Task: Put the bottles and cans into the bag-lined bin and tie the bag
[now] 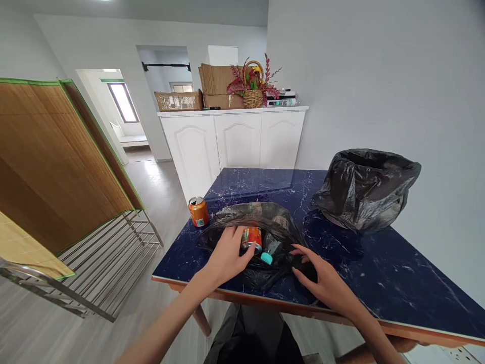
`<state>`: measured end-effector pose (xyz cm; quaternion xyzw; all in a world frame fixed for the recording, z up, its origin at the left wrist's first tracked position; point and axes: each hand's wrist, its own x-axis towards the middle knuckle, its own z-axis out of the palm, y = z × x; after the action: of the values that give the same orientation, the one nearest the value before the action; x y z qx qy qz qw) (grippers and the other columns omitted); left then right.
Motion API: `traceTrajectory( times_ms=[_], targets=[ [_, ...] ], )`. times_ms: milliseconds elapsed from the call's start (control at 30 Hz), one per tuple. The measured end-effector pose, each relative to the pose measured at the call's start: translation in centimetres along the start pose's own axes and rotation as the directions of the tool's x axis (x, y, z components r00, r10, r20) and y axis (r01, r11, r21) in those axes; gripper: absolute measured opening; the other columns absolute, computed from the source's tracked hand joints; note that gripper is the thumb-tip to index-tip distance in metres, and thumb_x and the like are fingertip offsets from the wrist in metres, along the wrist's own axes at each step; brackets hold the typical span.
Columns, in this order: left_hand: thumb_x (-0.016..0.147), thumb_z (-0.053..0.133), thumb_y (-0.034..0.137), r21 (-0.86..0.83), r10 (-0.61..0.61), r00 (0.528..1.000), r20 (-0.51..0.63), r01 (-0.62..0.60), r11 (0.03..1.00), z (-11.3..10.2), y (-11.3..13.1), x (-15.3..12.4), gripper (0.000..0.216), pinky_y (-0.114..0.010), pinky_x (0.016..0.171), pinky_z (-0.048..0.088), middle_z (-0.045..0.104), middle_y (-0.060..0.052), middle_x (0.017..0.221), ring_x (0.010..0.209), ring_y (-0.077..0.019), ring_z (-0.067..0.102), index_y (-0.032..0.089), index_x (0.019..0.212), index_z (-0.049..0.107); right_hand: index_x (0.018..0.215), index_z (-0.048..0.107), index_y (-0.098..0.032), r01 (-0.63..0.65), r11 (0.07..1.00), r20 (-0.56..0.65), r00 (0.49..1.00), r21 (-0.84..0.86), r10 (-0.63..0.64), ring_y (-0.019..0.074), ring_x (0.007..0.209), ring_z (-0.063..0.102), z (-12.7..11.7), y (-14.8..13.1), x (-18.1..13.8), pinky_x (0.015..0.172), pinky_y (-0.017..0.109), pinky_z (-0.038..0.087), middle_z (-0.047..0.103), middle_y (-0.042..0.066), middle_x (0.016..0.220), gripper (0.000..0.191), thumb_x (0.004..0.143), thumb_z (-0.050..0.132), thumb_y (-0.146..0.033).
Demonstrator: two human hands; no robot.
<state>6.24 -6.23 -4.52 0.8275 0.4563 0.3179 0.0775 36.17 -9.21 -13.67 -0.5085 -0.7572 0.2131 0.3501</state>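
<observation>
On the blue marble-patterned table (356, 273) lies a black plastic bag (273, 212), its mouth facing me. Inside the mouth are an orange drink can (252, 236) and a clear plastic bottle (272, 246) with a turquoise cap. My left hand (229, 255) reaches into the mouth, thumb and fingers closed around the can's left side. At the bag's right edge is my right hand (316, 273), thumb and fingers apart, touching the black plastic. A second orange can (198, 212), opened at the top, stands upright left of the bag.
A bin lined with a black bag (364, 192) stands at the table's right rear. Behind the table is a white cabinet (238, 136) with cardboard boxes (215, 86) and a flower basket (253, 97) on top. A metal rack (109, 273) with bamboo mats stands at left.
</observation>
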Motion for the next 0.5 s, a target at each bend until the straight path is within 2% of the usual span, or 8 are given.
traceTrajectory(
  times_ms=[133,267,400,500],
  targets=[
    [0.095,0.065,0.042,0.176,-0.218,0.975,0.049,0.206,0.963,3.1,-0.6,2.1,0.055,-0.057,0.113,0.045,0.062,-0.026,0.139,0.137,-0.0425,0.056,0.015,0.143,0.055,0.155,0.047,-0.031,0.011,1.000,-0.001,1.000,0.003,-0.011,0.0273,0.116,0.069,0.0,0.1,0.0,0.105,0.047,0.056,0.070,0.009,0.138,0.055,0.102,0.057,-0.043],
    [0.091,0.067,0.052,0.220,-0.324,0.935,0.142,0.290,0.932,4.5,-1.3,4.2,0.049,-0.050,0.097,0.053,0.073,-0.025,0.119,0.114,-0.0411,0.071,0.016,0.124,0.067,0.154,0.047,-0.031,0.013,1.000,-0.015,1.000,-0.004,-0.013,0.0270,0.117,0.069,0.1,0.2,0.0,0.104,0.046,0.057,0.071,0.008,0.139,0.054,0.102,0.057,-0.043],
    [0.084,0.072,0.042,0.198,-0.312,0.911,0.271,0.264,0.944,3.7,-1.8,6.0,0.023,-0.042,0.095,0.054,0.080,-0.012,0.104,0.105,-0.0343,0.075,0.026,0.100,0.074,0.154,0.046,-0.033,0.016,1.000,0.005,1.000,-0.014,-0.016,0.0275,0.118,0.070,0.0,0.2,0.0,0.103,0.046,0.058,0.070,0.007,0.140,0.054,0.103,0.056,-0.045],
    [0.079,0.073,0.035,0.149,-0.282,0.892,0.352,0.244,0.958,0.9,-1.1,5.9,0.021,-0.040,0.089,0.057,0.080,-0.008,0.094,0.095,-0.0328,0.076,0.025,0.097,0.077,0.156,0.045,-0.035,0.001,1.000,0.035,0.999,-0.009,0.000,0.0286,0.121,0.069,-0.2,0.1,0.0,0.096,0.044,0.061,0.068,0.008,0.142,0.053,0.105,0.055,-0.048]
  ],
)
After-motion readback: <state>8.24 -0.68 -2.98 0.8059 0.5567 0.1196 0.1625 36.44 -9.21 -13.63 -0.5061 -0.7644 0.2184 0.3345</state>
